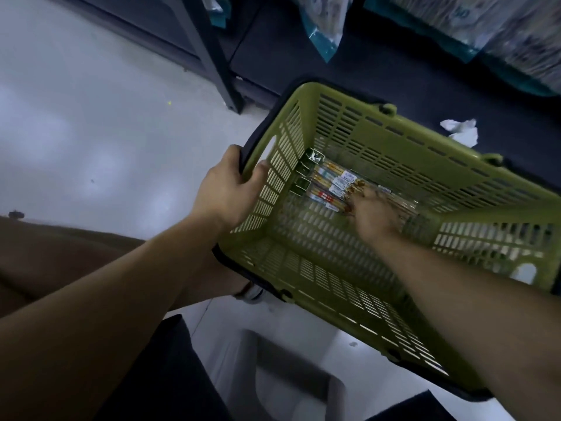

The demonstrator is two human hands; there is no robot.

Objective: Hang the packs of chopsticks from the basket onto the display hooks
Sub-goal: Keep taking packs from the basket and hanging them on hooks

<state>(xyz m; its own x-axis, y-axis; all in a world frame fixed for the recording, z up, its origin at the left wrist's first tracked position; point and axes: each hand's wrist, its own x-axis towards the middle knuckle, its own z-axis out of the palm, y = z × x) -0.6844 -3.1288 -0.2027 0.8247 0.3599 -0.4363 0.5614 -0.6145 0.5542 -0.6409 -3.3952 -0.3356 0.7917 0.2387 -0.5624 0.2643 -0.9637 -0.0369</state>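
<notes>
Basket (379,141) tilting; left hand (226,192) gripping its 9 o'clock rim to steady it. Right hand (372,214) pressing on packs (326,185); grasp blurred, cannot tell.

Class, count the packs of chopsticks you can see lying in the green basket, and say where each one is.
About 4 packs of chopsticks, side by side on the floor of the basket near its left wall. The right hand covers their ends, so more may be hidden.

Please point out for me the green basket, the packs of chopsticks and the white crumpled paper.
green basket (394,138): head view, far slotted wall.
packs of chopsticks (329,186): head view, middle of the bundle.
white crumpled paper (460,132): head view, its centre.
</notes>
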